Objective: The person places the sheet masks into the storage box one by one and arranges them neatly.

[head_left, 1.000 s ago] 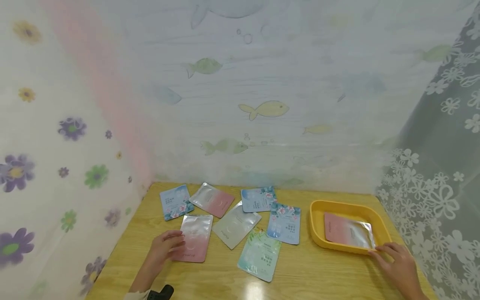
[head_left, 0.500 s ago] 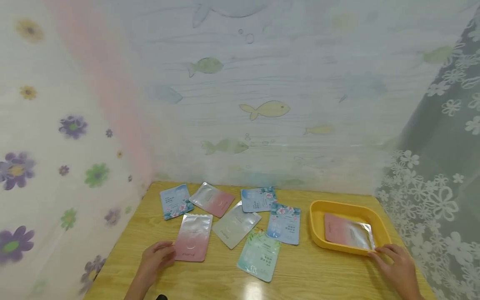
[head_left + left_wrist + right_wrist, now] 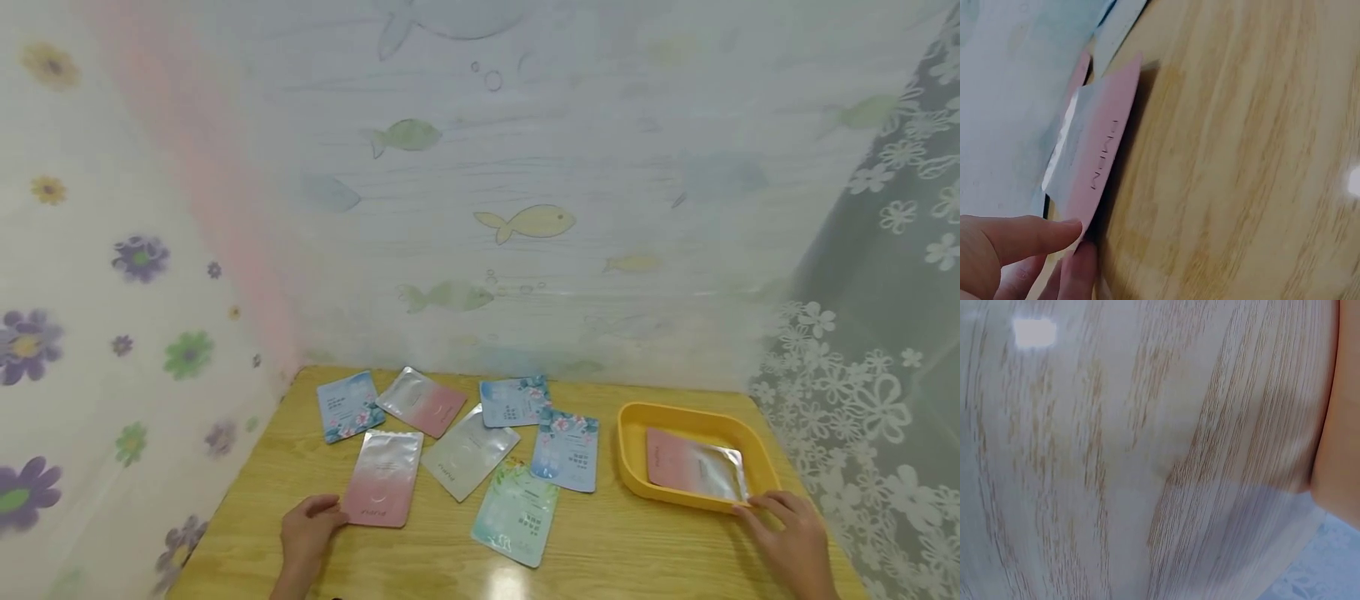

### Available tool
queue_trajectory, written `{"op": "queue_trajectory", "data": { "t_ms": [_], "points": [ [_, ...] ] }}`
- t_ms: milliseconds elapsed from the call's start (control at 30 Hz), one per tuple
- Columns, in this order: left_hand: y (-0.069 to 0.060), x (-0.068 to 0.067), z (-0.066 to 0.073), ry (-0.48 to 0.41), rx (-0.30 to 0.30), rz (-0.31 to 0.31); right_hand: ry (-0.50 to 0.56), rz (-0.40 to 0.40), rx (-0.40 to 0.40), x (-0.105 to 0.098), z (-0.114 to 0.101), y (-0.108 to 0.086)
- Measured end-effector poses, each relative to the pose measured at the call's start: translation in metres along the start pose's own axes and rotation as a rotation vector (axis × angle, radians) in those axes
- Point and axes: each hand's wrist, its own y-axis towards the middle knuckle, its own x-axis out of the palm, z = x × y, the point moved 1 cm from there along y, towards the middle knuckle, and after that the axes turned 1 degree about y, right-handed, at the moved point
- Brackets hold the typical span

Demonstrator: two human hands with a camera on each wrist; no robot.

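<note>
In the head view my left hand [image 3: 306,533] is at the lower left corner of a pink-and-silver face mask packet [image 3: 384,479]. The left wrist view shows the thumb [image 3: 1038,237] on top of that packet's corner and fingers beneath, pinching it; its near edge stands a little off the wood. On the right, my right hand [image 3: 797,533] grips the near right rim of a yellow tray [image 3: 628,467], with another pink-and-silver packet [image 3: 690,462] lying inside. Only a strip of skin [image 3: 1341,425] and tabletop show in the right wrist view.
Between the hands lie a green packet [image 3: 517,517], a beige-silver packet [image 3: 465,454] and blue floral packets [image 3: 566,450], some overlapping. Another pink-and-silver packet [image 3: 422,402] lies farther back. A pale fish-patterned curtain [image 3: 525,333] borders the wooden table [image 3: 600,550] behind.
My left hand has drawn back from over the pink-and-silver packet to its lower left corner and now pinches it. The right hand keeps its place on the tray rim.
</note>
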Motion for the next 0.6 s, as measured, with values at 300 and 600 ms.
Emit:
{"op": "queue_trajectory", "data": {
  "t_ms": [300,600],
  "points": [
    [0.0035,0.0001,0.0001,0.062,0.05,0.045,0.012,-0.005,0.02,-0.0017,-0.003,0.0011],
    [0.0042,0.0013,0.0044,-0.191,-0.079,-0.114,0.039,0.006,0.01,-0.0008,-0.0006,-0.0006]
  ]
}}
